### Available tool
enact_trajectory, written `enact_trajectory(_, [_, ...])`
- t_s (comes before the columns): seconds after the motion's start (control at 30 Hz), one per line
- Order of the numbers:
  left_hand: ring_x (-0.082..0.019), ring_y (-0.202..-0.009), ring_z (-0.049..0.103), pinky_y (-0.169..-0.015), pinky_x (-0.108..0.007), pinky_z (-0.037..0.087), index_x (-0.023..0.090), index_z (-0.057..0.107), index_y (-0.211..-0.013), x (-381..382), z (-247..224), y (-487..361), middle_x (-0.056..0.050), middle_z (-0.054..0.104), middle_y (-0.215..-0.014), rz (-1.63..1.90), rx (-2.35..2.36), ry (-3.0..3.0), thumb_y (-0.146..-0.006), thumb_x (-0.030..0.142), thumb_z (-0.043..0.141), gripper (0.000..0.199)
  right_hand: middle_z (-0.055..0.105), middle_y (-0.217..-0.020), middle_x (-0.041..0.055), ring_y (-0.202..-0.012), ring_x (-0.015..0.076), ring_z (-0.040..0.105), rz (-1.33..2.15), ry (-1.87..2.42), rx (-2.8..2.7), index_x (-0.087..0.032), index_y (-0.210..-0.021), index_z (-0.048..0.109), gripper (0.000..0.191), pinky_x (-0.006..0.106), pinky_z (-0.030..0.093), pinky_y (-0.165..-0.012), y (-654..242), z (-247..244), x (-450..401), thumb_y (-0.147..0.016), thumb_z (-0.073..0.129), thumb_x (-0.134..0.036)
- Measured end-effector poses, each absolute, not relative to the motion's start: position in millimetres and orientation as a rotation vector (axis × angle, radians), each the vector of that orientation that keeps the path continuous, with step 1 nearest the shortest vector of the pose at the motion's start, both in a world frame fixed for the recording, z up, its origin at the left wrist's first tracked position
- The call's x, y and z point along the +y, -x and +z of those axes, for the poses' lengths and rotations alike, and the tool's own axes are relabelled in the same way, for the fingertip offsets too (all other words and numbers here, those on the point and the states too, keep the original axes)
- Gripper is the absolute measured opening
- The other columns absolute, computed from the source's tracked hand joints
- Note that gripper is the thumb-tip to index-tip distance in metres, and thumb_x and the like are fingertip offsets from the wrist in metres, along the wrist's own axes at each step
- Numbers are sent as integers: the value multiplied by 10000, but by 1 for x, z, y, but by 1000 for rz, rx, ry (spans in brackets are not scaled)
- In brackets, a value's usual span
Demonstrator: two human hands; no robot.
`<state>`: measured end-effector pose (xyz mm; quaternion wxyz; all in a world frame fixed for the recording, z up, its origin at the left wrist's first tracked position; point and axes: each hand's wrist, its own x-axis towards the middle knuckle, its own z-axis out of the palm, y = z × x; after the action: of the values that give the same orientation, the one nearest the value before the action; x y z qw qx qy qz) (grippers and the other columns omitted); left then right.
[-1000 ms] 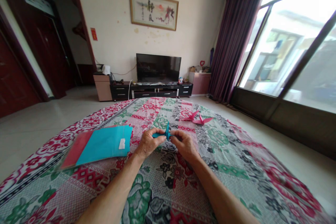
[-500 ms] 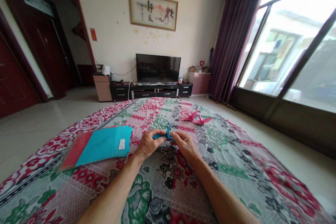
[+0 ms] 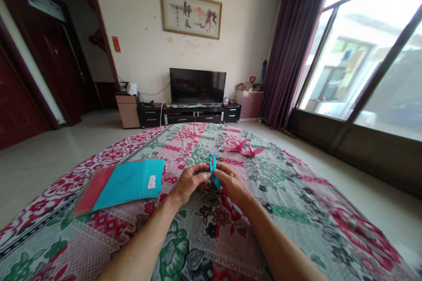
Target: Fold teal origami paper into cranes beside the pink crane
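A blue folded-paper piece (image 3: 215, 179), narrow with two upright points, is held between my hands over the middle of the table. My left hand (image 3: 191, 181) pinches its left side between thumb and fingers. On the other side, my right hand (image 3: 231, 180) grips it with the thumb on the near face; the fingers behind are partly hidden. Beyond my right hand lie two pink paper cranes (image 3: 253, 151) close together. To the left rests a clear packet of blue and red paper sheets (image 3: 132, 183) with a small white label.
A patterned cloth (image 3: 286, 241) covers the round table. Across the floor, a television (image 3: 198, 86) stands on a low black cabinet (image 3: 151, 116). Purple curtains (image 3: 286, 52) and a large window are on the right; doors are at the left.
The blue folded paper has turned in my hands: its points now stand up and a longer part hangs toward me. My right fingers have shifted around it. Cranes and packet stay put.
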<state>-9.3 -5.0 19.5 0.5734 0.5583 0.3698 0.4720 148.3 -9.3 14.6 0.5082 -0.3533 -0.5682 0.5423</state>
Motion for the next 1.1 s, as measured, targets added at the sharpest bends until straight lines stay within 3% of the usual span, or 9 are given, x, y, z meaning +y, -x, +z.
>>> enact_trajectory(0.37, [-144,-689,598,-641,-237,456,167,685,-919,-3,21,10,-13,690,-771,1077,959,-1592,-718,282,587,252,653,-783,5,-643,114,563,1364,824,-1257,-202,-910,646,298,221,430,-617,-150,12,-6,-681,674,-391])
enact_trajectory(0.5, [-182,-897,604,-820,-267,448,191,706,-884,-4,25,9,-30,689,-961,1134,944,-1736,-722,245,584,210,643,-771,-2,-630,106,540,1337,842,-1250,-199,-879,646,253,210,406,-601,-151,13,-6,-690,663,-366])
enact_trajectory(0.6, [-208,-1022,568,-865,-277,439,219,721,-838,-3,26,9,-36,662,-1057,1190,974,-1821,-701,236,609,179,624,-735,-10,-583,87,497,1332,859,-1242,-188,-841,645,218,198,372,-561,-151,14,-7,-691,659,-345])
enact_trajectory(0.83, [-209,-988,571,-918,-313,406,196,718,-736,-1,34,16,-54,675,-978,1321,1056,-1825,-703,290,610,147,599,-661,-14,-544,84,441,1327,896,-1254,-166,-797,645,200,203,332,-525,-150,22,-12,-652,652,-304])
enact_trajectory(1.1, [-166,-745,606,-733,-271,451,143,713,-813,-1,39,16,-41,706,-770,1299,964,-1358,-636,356,692,278,566,-619,-24,-518,76,430,1390,901,-1303,-171,-738,636,141,202,318,-512,-149,19,-11,-639,661,-268])
